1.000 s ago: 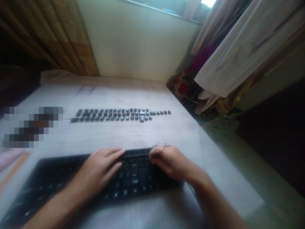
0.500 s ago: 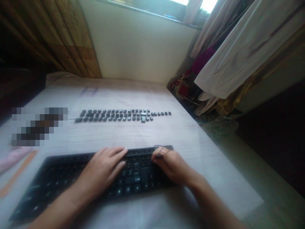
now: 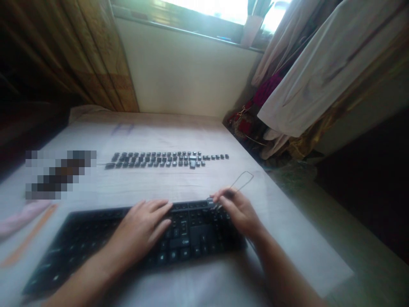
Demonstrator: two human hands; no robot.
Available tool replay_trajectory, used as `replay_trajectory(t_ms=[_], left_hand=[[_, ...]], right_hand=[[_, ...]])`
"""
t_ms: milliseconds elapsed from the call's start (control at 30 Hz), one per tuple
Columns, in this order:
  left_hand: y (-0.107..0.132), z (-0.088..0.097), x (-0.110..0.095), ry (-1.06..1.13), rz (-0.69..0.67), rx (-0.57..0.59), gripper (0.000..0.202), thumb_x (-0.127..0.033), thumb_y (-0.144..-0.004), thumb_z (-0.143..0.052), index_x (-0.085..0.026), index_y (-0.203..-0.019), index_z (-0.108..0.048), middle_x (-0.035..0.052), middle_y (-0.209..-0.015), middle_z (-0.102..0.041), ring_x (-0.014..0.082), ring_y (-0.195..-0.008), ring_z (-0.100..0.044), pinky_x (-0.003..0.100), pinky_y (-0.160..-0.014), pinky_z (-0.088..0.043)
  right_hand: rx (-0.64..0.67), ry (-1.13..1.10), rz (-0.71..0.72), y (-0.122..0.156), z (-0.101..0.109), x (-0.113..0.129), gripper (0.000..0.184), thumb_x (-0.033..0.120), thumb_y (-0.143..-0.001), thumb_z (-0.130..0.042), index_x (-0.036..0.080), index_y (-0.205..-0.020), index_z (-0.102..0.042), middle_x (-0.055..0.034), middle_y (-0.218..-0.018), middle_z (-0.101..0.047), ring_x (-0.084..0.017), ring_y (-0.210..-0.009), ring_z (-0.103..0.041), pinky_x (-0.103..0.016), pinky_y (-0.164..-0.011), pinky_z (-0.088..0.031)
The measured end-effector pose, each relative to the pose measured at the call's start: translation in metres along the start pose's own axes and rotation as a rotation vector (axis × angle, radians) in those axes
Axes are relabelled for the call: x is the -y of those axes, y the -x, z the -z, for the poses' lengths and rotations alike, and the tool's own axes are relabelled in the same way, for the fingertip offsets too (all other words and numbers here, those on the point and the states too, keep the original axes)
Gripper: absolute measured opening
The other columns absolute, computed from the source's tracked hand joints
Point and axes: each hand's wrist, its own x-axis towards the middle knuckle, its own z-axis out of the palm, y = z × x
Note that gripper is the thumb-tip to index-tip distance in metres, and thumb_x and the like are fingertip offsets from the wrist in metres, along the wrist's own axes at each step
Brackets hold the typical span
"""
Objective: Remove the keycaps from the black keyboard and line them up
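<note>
A black keyboard (image 3: 179,243) lies across the near part of the table, partly hidden under my hands and forearms. My left hand (image 3: 148,224) rests on its middle, fingers stretched toward the far edge and holding nothing. Over the far right part of the keyboard, my right hand (image 3: 238,211) is closed on a wire keycap puller, whose thin wire loop (image 3: 245,181) sticks up and away from the fingers. Whether a keycap is also between the fingertips is too blurred to tell. Loose black keycaps (image 3: 156,160) stand in rows beyond the keyboard.
The table is covered by a pale cloth (image 3: 153,185). To the left lie a pixelated dark object (image 3: 60,175), a pink cloth (image 3: 25,217) and an orange strip (image 3: 30,236). Clothes (image 3: 297,89) hang past the right edge; a curtain (image 3: 105,81) hangs at the back left.
My right hand has turned and opened outward slightly, so the wire loop now points up and away to the right. My left hand keeps its place on the keyboard. The view has shifted a little.
</note>
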Motion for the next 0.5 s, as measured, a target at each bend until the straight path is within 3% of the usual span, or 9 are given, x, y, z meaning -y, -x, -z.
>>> replay_trajectory(t_ms=[167,300,400,500], left_hand=[[0.0,0.0,0.0,-0.004,-0.002,0.023,0.04,-0.042,-0.095,-0.047,-0.027,-0.13,-0.06,0.0068,-0.132,-0.066,0.0286,-0.117,-0.063,0.057,-0.105,-0.044],[-0.001,0.002,-0.001,0.005,0.004,0.023,0.04,-0.041,-0.094,-0.05,-0.026,-0.13,-0.06,0.007,-0.132,-0.066,0.0294,-0.118,-0.063,0.058,-0.105,-0.044],[0.0,0.003,-0.001,0.004,0.0,0.027,0.04,-0.04,-0.094,-0.05,-0.026,-0.13,-0.06,0.0073,-0.132,-0.066,0.0293,-0.117,-0.063,0.057,-0.104,-0.045],[0.0,0.002,-0.002,0.008,-0.004,-0.007,0.039,-0.04,-0.094,-0.051,-0.025,-0.128,-0.062,0.0089,-0.131,-0.066,0.0302,-0.117,-0.063,0.056,-0.103,-0.046]], right_hand=[[0.099,0.352,-0.001,-0.004,0.003,0.008,0.011,0.022,-0.081,-0.053,0.022,-0.078,-0.064,0.0,-0.069,-0.065,-0.016,-0.063,-0.059,-0.028,-0.063,-0.046],[0.25,0.615,-0.104,-0.003,-0.006,0.009,0.007,0.027,-0.078,-0.066,0.022,-0.08,-0.07,-0.0031,-0.075,-0.071,-0.018,-0.067,-0.063,-0.029,-0.065,-0.046],[0.293,0.625,-0.188,-0.004,-0.012,0.01,0.01,0.022,-0.079,-0.062,0.021,-0.076,-0.071,-0.0049,-0.077,-0.074,-0.021,-0.073,-0.067,-0.031,-0.07,-0.047],[0.278,0.416,-0.268,-0.008,-0.011,0.015,0.014,0.025,-0.08,-0.06,0.019,-0.072,-0.07,-0.003,-0.07,-0.071,-0.019,-0.069,-0.065,-0.03,-0.067,-0.047]])
